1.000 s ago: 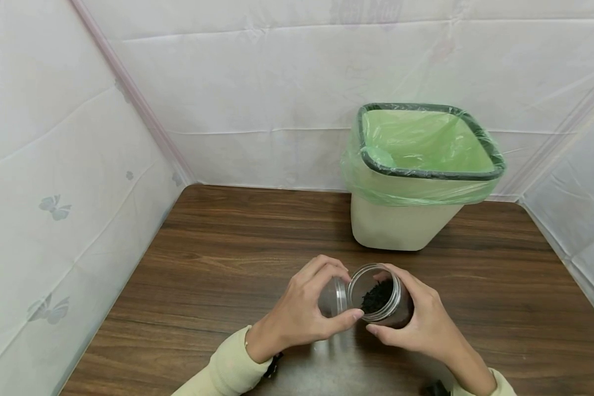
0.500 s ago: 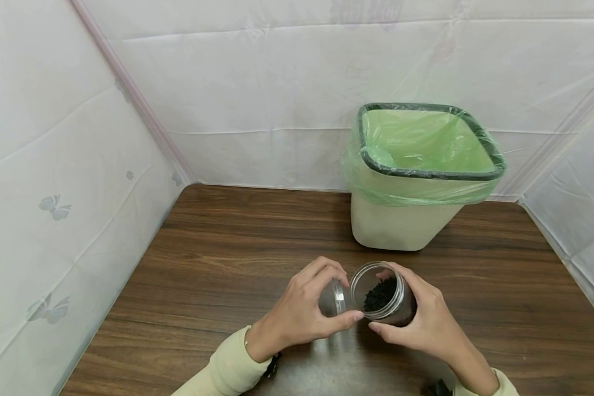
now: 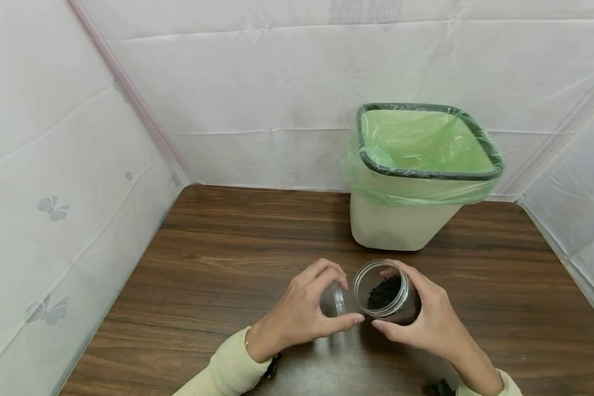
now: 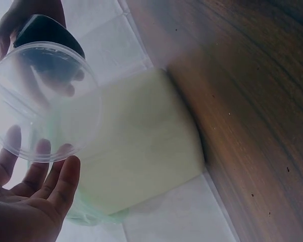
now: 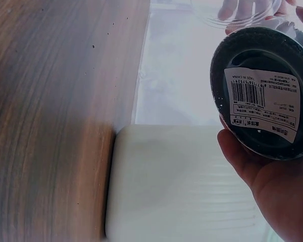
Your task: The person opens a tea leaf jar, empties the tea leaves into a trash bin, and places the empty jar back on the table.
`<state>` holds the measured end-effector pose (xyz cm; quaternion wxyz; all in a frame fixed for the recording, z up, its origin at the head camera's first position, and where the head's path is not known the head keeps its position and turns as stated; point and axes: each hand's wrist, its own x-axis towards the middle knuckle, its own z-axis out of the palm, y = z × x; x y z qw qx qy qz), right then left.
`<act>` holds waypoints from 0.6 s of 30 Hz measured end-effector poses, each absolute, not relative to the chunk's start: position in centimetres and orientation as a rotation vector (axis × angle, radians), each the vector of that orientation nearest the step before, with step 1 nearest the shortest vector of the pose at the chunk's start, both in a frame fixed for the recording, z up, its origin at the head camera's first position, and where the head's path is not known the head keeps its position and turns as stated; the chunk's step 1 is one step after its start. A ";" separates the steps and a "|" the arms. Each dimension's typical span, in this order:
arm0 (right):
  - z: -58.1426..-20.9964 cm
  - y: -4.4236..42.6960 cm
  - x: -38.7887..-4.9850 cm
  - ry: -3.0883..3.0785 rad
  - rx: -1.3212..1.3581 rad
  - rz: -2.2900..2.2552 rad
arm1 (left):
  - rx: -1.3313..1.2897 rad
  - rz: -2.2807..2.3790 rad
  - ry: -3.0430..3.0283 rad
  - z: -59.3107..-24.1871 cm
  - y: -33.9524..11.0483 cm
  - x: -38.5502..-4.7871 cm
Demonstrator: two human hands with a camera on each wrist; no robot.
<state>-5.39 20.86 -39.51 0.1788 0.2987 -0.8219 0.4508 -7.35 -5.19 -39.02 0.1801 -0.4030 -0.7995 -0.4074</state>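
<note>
In the head view, my left hand (image 3: 304,305) holds a clear plastic lid (image 3: 333,301) on its side, thumb and fingers around its rim. The left wrist view shows the round see-through lid (image 4: 73,118) with fingertips on its edge. My right hand (image 3: 433,313) grips a clear jar (image 3: 410,309), tilted so its mouth faces left and up. Black, shredded-looking bits (image 3: 383,292) lie inside it. From the right wrist, the jar's base bears a white barcode label (image 5: 265,103). Lid and jar are apart, with a small gap between them.
A pale waste bin (image 3: 396,225) with a green liner bag (image 3: 425,192) stands beyond the hands, at the back right of the wooden table (image 3: 218,236). Light sheeting (image 3: 257,110) walls the table's back and sides. Tiny dark crumbs dot the tabletop in the wrist views.
The jar in my right hand has shifted slightly right, away from the lid, so the gap has widened. My left hand and the lid have hardly moved.
</note>
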 end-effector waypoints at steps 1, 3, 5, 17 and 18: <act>-39.5 20.9 -5.4 -2.326 0.842 1.273 | -1.139 -1.147 -2.262 -39.1 -5.2 -7.4; -39.4 20.9 -5.3 -2.335 0.834 1.269 | -1.137 -1.138 -2.267 -39.1 -5.2 -7.4; -39.3 21.0 -5.3 -2.344 0.826 1.265 | -1.134 -1.133 -2.274 -39.2 -5.2 -7.4; -39.1 21.3 -5.2 -2.364 0.796 1.261 | -1.127 -1.093 -2.305 -39.4 -5.3 -7.5; -39.1 21.3 -5.2 -2.359 0.798 1.259 | -1.129 -1.092 -2.305 -39.5 -5.4 -7.5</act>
